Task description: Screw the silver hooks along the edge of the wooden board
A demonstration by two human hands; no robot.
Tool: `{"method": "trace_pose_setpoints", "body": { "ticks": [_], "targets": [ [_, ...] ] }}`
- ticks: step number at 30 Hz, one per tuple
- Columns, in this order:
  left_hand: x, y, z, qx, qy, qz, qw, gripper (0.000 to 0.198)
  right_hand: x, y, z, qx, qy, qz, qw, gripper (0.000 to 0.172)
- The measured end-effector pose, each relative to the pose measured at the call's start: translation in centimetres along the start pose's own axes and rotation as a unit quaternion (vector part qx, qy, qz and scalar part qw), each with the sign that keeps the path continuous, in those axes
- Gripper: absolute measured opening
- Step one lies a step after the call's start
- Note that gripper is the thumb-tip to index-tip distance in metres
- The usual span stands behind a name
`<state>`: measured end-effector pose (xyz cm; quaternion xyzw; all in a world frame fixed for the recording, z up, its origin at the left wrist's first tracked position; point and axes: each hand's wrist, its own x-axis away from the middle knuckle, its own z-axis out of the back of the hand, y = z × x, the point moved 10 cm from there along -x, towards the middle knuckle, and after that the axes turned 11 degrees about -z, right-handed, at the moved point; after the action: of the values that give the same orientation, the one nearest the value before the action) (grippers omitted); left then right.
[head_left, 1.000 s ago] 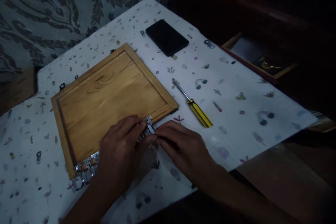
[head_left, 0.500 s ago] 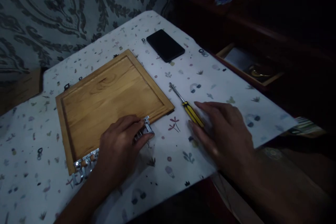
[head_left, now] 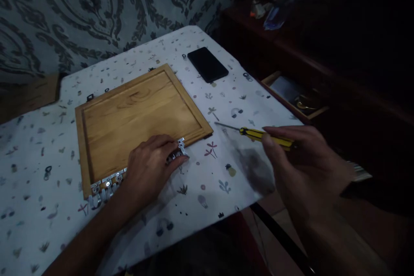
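Observation:
A framed wooden panel [head_left: 136,114] lies on the patterned table cover. Along its near edge runs a row of silver metal hooks [head_left: 108,184], partly covered by my left hand [head_left: 151,159]. The thumb and fingers of that hand are closed on the right end of the row, pressing it to the panel's edge. To the right, my right hand [head_left: 300,164] grips a screwdriver [head_left: 254,133] by its yellow and black handle. Its thin shaft points left, above the cover, with the tip near the panel's right corner but apart from it.
A black phone [head_left: 208,64] lies behind the panel, toward the back of the table [head_left: 181,39]. Beyond the right edge, an open drawer [head_left: 291,99] holds several items. A piece of cardboard [head_left: 30,97] is at the far left, near the patterned wall covering.
My right hand has picked up the screwdriver from the table and lifted it, turning its shaft to the left. My left hand stays on the metal hooks. The view has shifted slightly.

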<state>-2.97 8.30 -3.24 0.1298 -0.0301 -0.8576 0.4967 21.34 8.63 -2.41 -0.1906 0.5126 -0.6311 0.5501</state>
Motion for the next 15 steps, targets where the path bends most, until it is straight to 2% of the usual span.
{"method": "trace_pose_setpoints", "body": {
  "ticks": [2, 5, 7, 8, 10, 13, 15],
  "targets": [
    [0.0, 0.0, -0.1, 0.003, -0.005, 0.002, 1.000, 0.023, -0.4, -1.9, 0.4, -0.085, 0.038, 0.027, 0.995, 0.003],
    [0.1, -0.1, -0.2, 0.009, -0.017, 0.006, 1.000, 0.023, -1.2, -4.7, -0.2, -0.215, 0.059, 0.043, 0.974, 0.016],
    [0.0, -0.1, -0.3, 0.012, -0.025, 0.008, 1.000, 0.022, -2.1, -6.2, -2.8, -0.295, -0.025, -0.004, 0.955, 0.021],
    [0.0, -0.1, -0.4, 0.014, -0.027, 0.009, 1.000, 0.020, -2.2, -7.1, -3.7, -0.347, -0.050, -0.006, 0.937, 0.022],
    [0.0, -0.1, -0.3, 0.013, -0.027, 0.010, 0.999, 0.018, -2.4, -8.0, -6.7, -0.394, -0.124, -0.064, 0.908, 0.025],
    [0.0, -0.1, -0.4, 0.011, -0.029, 0.013, 0.999, 0.019, -2.2, -8.4, -9.6, -0.409, -0.158, -0.087, 0.894, 0.046],
    [0.1, -0.2, -0.5, 0.011, -0.030, 0.016, 0.999, 0.021, -1.8, -8.1, -11.4, -0.403, -0.178, -0.098, 0.892, 0.053]
  ]
}}
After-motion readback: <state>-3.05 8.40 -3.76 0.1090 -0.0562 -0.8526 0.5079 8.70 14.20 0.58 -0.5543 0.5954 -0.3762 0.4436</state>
